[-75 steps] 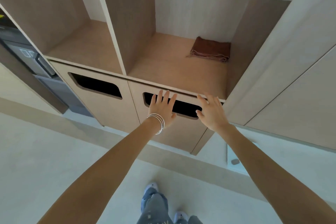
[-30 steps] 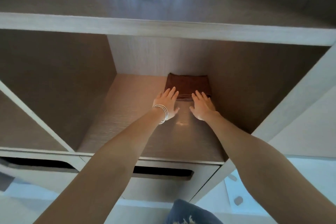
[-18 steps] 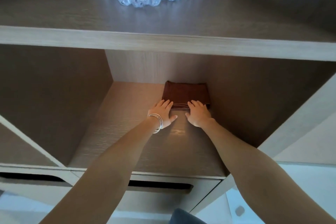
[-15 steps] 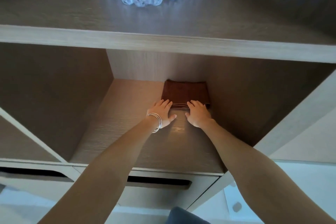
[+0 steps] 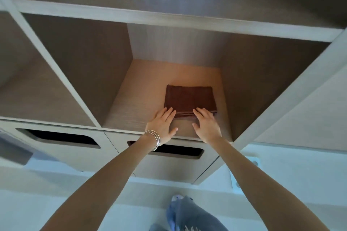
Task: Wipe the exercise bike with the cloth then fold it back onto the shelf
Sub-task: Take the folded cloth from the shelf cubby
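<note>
While cloth (image 5: 189,97) lies folded, released left grip (image 5: 162,124) and right grip (image 5: 206,125) touch its edge.

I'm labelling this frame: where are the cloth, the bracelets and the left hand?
cloth (image 5: 189,99), head view, middle of its folded top
bracelets (image 5: 154,139), head view, bands at the wrist
left hand (image 5: 163,124), head view, back of the hand
</note>
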Tool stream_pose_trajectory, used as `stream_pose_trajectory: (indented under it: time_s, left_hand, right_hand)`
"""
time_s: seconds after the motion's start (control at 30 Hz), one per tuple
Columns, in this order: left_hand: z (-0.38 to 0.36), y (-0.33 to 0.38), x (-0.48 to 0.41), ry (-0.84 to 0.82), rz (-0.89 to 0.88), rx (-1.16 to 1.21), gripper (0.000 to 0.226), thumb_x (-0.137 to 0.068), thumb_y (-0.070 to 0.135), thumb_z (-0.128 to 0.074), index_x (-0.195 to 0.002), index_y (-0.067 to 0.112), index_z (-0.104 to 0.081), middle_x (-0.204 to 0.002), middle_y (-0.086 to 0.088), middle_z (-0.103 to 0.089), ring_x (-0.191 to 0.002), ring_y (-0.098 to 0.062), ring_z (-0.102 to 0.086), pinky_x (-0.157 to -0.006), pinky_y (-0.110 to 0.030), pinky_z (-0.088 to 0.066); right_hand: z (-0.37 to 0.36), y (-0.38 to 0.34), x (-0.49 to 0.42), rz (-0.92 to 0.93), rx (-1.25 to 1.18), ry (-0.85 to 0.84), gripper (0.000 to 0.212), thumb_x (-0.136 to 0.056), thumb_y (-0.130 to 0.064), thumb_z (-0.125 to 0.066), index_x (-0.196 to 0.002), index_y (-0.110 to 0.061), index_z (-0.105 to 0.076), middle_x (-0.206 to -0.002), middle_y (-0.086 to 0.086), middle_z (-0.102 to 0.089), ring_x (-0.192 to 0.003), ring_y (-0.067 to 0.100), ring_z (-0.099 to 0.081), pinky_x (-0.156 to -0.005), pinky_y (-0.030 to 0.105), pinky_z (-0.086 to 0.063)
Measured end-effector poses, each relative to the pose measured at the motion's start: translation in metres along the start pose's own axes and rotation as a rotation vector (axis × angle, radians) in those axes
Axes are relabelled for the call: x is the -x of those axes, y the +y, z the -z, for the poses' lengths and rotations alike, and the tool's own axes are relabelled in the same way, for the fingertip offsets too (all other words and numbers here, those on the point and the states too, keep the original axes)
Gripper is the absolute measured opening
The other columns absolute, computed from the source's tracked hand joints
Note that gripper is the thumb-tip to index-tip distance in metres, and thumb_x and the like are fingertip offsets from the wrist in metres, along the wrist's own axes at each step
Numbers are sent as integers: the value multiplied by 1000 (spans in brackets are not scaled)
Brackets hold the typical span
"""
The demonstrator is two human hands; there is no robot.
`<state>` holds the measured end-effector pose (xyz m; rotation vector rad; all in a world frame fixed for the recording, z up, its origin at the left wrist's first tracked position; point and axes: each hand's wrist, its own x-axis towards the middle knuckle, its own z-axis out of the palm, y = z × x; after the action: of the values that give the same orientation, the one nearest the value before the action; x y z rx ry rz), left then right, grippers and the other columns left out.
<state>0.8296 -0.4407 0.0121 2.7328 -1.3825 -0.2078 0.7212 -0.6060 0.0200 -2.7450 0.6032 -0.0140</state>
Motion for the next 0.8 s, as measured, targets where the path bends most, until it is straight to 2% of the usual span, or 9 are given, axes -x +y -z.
stream_pose_trajectory:
  time_s: [0.13,0.33,0.4,0.5,0.57,0.67,0.73,0.8]
  left_hand:
    - [-5,1,39,12,-4,-54,67,-95,48,-32,-149,16,-10,-159,1,-11,-146,-17,-8,-120,-39,-8]
    - [-10,-2,78,2,-20,-87,69,-93,44,-39,-149,17,-10,-159,1,-12,-146,-18,-9,-119,-40,-10]
    - [-8,-9,86,6,-26,-85,65,-94,42,-37,-149,19,-12,-158,3,-13,-146,-17,-9,-119,-41,-9]
    - [-2,-21,92,31,16,-89,56,-96,41,-33,-148,24,-17,-157,9,-19,-146,-14,-8,-120,-42,-5]
    - [3,-21,92,41,50,-90,53,-97,39,-32,-147,24,-21,-155,9,-24,-146,-13,-8,-119,-43,-2]
    - [9,-3,84,55,94,-59,51,-96,32,-35,-144,17,-29,-152,2,-31,-145,-15,-12,-120,-41,-4]
    - [8,14,80,40,81,-50,49,-95,27,-35,-143,16,-32,-153,-2,-29,-144,-18,-19,-120,-40,-6]
    - [5,30,78,27,104,-40,49,-96,27,-34,-143,15,-31,-154,-5,-29,-141,-20,-26,-120,-39,-8]
  right_hand:
    - [-10,-16,33,0,16,17,54,-95,-26,-47,-146,-17,-30,-154,-2,-27,-144,19,-15,-117,36,-19]
    - [-22,-33,77,-14,74,83,54,-91,-25,-52,-143,-21,-37,-148,-5,-36,-137,19,-28,-108,41,-30]
    - [-25,-39,89,22,60,89,53,-89,-26,-54,-140,-20,-41,-145,-4,-41,-129,20,-37,-106,39,-33]
    - [-28,-47,103,159,-113,-59,44,-90,-22,-54,-133,-20,-50,-139,-3,-50,-120,20,-51,-102,36,-41]
    - [-21,-45,104,233,-174,-12,35,-89,-12,-53,-123,-18,-61,-131,-3,-59,-115,20,-56,-98,35,-44]
    - [4,-34,76,179,-219,202,33,-88,1,-48,-113,-12,-67,-122,1,-64,-111,23,-56,-92,34,-47]
    - [22,-24,52,168,-139,174,36,-89,0,-47,-119,-13,-63,-129,-1,-59,-120,21,-49,-94,33,-44]
    - [31,-13,30,188,-45,35,41,-92,-3,-45,-129,-15,-55,-139,-2,-49,-129,18,-40,-102,30,-36]
